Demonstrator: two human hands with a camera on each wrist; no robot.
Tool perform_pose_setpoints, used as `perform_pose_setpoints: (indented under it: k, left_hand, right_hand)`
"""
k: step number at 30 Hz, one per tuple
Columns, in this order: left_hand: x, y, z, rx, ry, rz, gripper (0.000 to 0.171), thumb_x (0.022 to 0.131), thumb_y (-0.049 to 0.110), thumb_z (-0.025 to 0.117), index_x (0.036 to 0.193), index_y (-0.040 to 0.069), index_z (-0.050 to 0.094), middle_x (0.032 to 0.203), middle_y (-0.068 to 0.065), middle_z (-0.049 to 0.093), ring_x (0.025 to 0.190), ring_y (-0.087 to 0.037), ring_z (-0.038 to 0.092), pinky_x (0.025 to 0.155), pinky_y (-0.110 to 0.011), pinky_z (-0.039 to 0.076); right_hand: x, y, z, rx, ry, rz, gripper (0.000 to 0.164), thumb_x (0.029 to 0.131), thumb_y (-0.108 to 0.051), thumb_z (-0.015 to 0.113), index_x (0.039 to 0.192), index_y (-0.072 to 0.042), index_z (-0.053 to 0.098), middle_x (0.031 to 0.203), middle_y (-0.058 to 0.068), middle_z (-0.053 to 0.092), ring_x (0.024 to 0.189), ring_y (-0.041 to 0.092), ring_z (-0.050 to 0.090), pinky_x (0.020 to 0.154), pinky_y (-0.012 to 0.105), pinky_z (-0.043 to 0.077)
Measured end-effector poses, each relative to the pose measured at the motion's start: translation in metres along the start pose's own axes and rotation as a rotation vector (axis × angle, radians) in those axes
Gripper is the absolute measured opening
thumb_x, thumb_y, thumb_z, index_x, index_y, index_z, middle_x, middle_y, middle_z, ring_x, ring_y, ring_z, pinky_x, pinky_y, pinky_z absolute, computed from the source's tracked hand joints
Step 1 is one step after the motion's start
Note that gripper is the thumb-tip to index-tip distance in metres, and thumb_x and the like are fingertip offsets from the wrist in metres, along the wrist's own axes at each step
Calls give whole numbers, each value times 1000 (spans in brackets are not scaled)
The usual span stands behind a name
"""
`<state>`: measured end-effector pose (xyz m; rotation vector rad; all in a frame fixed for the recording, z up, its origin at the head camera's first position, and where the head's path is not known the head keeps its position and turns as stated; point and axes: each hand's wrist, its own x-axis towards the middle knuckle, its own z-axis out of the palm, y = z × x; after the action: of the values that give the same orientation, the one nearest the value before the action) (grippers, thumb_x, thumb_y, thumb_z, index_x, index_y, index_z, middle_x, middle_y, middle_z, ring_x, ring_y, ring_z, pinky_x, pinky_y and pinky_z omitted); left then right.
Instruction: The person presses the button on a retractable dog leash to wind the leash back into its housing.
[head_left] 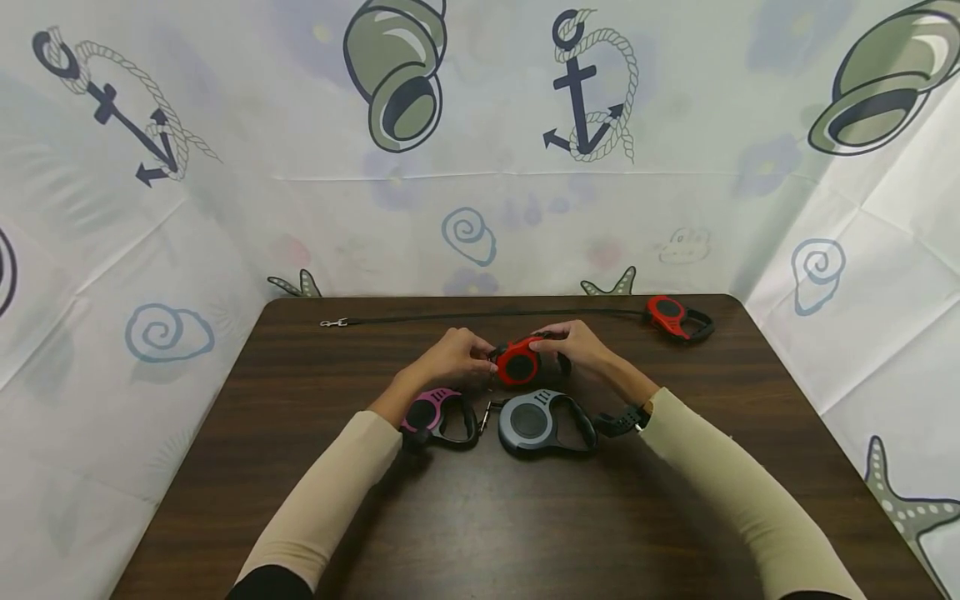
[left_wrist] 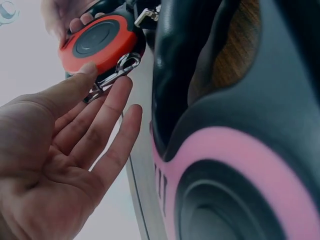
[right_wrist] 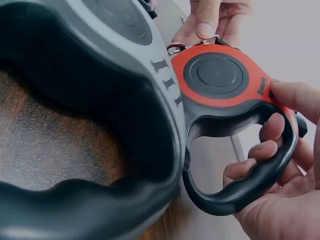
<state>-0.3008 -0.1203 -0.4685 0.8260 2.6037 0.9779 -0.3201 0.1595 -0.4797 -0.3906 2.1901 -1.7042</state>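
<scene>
My right hand (head_left: 579, 347) grips the black handle of a red retractable dog leash (head_left: 517, 364), its fingers curled through the loop in the right wrist view. At the other end of that leash, my left hand (head_left: 459, 353) pinches around its metal snap hook (left_wrist: 116, 75), with the thumb at the edge of the red case. Just below the left hand lies a pink retractable leash (head_left: 423, 412). A larger grey retractable leash (head_left: 528, 419) lies to its right, its snap hook (head_left: 486, 417) pointing toward the pink one.
Farther back on the dark wooden table (head_left: 337, 500) lies a second red leash (head_left: 667, 313). Its black strap (head_left: 480, 316) runs out to the left and ends in a metal hook (head_left: 334, 322). A printed white curtain (head_left: 510, 208) hangs behind the table and at both sides.
</scene>
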Motion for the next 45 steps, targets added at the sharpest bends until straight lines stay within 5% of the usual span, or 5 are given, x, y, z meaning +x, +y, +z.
perform_pose_setpoints:
  k: [6,13,23,28,45]
  left_hand:
    - [2,2,2,-23,12,-39,28,93,13,83,119,2,79,98,-7,81,78,-14,74,70,-25,57]
    - [9,2,7,-22,38,-84,38,92,15,85,124,-2,75,100,-11,81,78,-14,75,69,-25,57]
    - [18,-6,9,15,35,-129,41,94,18,83,128,-1,74,80,-5,78,65,-15,71,70,-26,56]
    - [20,-6,7,72,35,-132,44,95,22,82,130,-1,73,76,-4,75,61,-11,68,82,-33,58]
    - [15,-5,-1,135,2,-139,43,96,26,80,130,0,73,91,-6,78,69,-10,62,73,-29,53]
  right_hand:
    - [5,8,-1,59,8,22,39,96,-5,77,131,10,67,104,6,73,78,16,57,69,26,49]
    - [10,19,-2,60,36,43,54,89,5,79,139,10,60,111,13,72,87,14,63,71,23,53]
    - [13,18,-6,-328,64,-40,55,91,-16,84,138,6,64,114,24,72,92,24,63,80,30,47]
    - [16,20,-8,-412,66,-31,56,91,-22,84,137,5,65,106,18,72,91,24,63,80,33,49]
    - [9,20,-17,-568,57,-99,52,93,-30,83,134,0,69,119,18,73,95,27,66,84,44,53]
